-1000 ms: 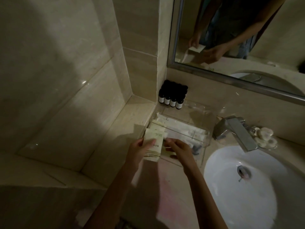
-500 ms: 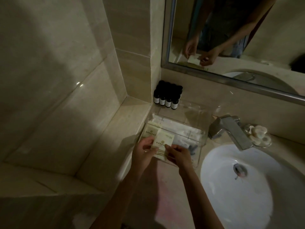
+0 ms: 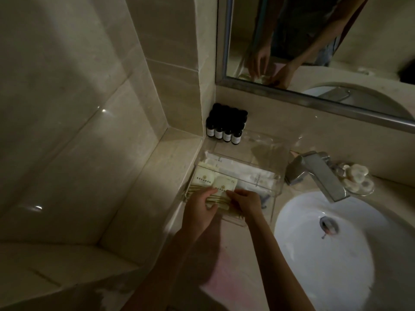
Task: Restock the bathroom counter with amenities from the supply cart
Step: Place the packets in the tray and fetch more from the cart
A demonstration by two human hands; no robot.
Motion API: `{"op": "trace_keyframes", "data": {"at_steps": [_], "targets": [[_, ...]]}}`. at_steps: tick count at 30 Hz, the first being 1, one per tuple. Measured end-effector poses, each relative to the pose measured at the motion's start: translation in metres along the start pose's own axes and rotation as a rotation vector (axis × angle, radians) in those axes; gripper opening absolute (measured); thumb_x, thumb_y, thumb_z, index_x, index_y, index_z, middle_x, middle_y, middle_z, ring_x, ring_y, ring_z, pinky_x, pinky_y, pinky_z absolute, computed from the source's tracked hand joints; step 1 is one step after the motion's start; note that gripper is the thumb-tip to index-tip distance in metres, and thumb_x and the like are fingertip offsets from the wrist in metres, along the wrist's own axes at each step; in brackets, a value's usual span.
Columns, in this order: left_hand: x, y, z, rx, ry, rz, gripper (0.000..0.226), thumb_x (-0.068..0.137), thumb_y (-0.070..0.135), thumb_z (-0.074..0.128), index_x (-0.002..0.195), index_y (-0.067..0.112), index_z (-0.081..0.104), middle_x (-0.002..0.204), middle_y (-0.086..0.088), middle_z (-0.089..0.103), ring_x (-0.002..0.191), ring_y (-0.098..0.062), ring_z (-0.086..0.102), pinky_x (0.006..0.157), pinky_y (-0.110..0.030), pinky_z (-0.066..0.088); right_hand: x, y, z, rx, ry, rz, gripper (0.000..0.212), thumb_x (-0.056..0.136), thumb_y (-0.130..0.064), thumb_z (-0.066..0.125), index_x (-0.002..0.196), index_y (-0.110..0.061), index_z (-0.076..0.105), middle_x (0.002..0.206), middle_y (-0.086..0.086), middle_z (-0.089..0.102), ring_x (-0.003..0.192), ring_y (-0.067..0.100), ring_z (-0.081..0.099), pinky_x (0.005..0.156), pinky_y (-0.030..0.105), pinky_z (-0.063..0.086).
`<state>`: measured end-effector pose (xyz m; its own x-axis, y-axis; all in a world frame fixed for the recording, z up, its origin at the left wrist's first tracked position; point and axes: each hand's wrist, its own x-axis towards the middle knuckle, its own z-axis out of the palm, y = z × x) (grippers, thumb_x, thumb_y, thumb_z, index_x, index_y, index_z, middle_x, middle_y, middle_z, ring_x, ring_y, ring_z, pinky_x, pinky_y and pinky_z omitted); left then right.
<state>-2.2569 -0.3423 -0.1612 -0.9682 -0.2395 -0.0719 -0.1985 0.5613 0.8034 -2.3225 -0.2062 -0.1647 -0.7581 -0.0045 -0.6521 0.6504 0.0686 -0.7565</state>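
My left hand (image 3: 198,208) and right hand (image 3: 248,202) both grip the near end of a stack of cream packets (image 3: 224,186). The stack lies at the left end of the clear tray (image 3: 278,187) on the counter (image 3: 235,254), near the sink (image 3: 336,265).

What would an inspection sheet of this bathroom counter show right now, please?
Surface: beige stone counter, dimly lit, with a pinkish patch near the front.
Job's things: cream amenity packets lying in a clear tray; white sachets behind them in the tray; dark mini bottles grouped upright in the corner.
Clutter: glass dish of white pieces beside the faucet.
Grippers: left hand and right hand both grip the packets' near end.
Cables: nothing seen.
Surroundings: white basin, mirror, tiled walls.
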Motion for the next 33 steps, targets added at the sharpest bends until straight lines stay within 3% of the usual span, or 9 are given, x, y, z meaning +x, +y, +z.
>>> {"op": "trace_keyframes", "data": {"at_steps": [3,6,12,15,19,24,27,33], "targets": [[0.002,-0.001,0.001,-0.021,-0.002,0.011,0.047,0.078,0.004,0.072,0.122,0.016,0.064,0.129,-0.001,0.06,0.124,-0.013,0.051,0.104,-0.036,0.045,0.0,0.0,0.001,-0.032,0.027,-0.038,0.004,0.083,-0.011,0.073,0.08,-0.009,0.07,0.069,0.008,0.068,0.055,0.014,0.061,0.05,0.021,0.05],[0.003,-0.001,0.002,0.006,-0.001,0.053,0.046,0.077,0.003,0.072,0.121,0.016,0.065,0.128,-0.003,0.061,0.125,-0.014,0.05,0.104,-0.036,0.045,0.003,-0.003,0.003,-0.061,0.076,-0.074,0.013,0.083,-0.012,0.074,0.072,-0.016,0.068,0.067,0.007,0.068,0.056,0.017,0.062,0.054,0.025,0.054],[0.002,-0.002,0.003,0.124,-0.025,0.077,0.046,0.08,0.007,0.07,0.124,0.018,0.063,0.136,-0.001,0.055,0.13,-0.014,0.045,0.109,-0.034,0.04,0.006,-0.008,0.002,-0.154,0.111,-0.106,0.007,0.08,-0.017,0.077,0.077,-0.017,0.071,0.065,0.007,0.069,0.052,0.018,0.064,0.062,0.037,0.06],[-0.001,0.002,0.002,0.273,-0.038,0.085,0.046,0.084,0.011,0.066,0.128,0.02,0.06,0.143,0.002,0.048,0.133,-0.016,0.039,0.11,-0.027,0.03,0.004,-0.008,0.003,-0.168,0.145,-0.124,0.007,0.08,-0.02,0.079,0.08,-0.017,0.073,0.065,0.003,0.07,0.053,0.016,0.066,0.061,0.032,0.06],[-0.002,-0.003,0.001,0.384,0.024,0.085,0.054,0.081,0.018,0.067,0.134,0.022,0.054,0.153,-0.001,0.035,0.142,-0.022,0.027,0.114,-0.043,0.03,0.002,-0.003,0.004,-0.258,0.211,-0.179,0.012,0.077,-0.03,0.08,0.079,-0.02,0.074,0.062,0.0,0.07,0.055,0.016,0.068,0.063,0.035,0.06],[0.004,-0.015,-0.003,0.436,-0.13,0.048,0.064,0.089,0.032,0.058,0.147,0.027,0.032,0.161,0.0,0.006,0.148,-0.023,-0.002,0.116,-0.053,0.023,0.002,-0.001,0.006,-0.371,0.269,-0.221,0.021,0.078,-0.04,0.077,0.071,-0.021,0.073,0.055,-0.003,0.068,0.05,0.008,0.065,0.057,0.03,0.056],[0.007,-0.017,-0.006,0.445,-0.167,0.052,0.064,0.091,0.034,0.056,0.148,0.029,0.029,0.16,0.002,0.002,0.148,-0.021,-0.005,0.116,-0.052,0.024,0.003,-0.002,0.007,-0.414,0.297,-0.22,0.025,0.078,-0.044,0.076,0.07,-0.02,0.073,0.054,-0.004,0.067,0.051,0.007,0.064,0.057,0.03,0.055],[0.009,-0.01,-0.009,0.517,-0.228,0.026,0.061,0.094,0.035,0.05,0.15,0.031,0.024,0.16,0.002,-0.004,0.147,-0.022,-0.01,0.118,-0.044,0.007,-0.002,-0.004,0.01,-0.499,0.331,-0.235,0.027,0.08,-0.046,0.073,0.073,-0.021,0.07,0.056,-0.006,0.066,0.05,0.002,0.06,0.045,0.02,0.04]]}}
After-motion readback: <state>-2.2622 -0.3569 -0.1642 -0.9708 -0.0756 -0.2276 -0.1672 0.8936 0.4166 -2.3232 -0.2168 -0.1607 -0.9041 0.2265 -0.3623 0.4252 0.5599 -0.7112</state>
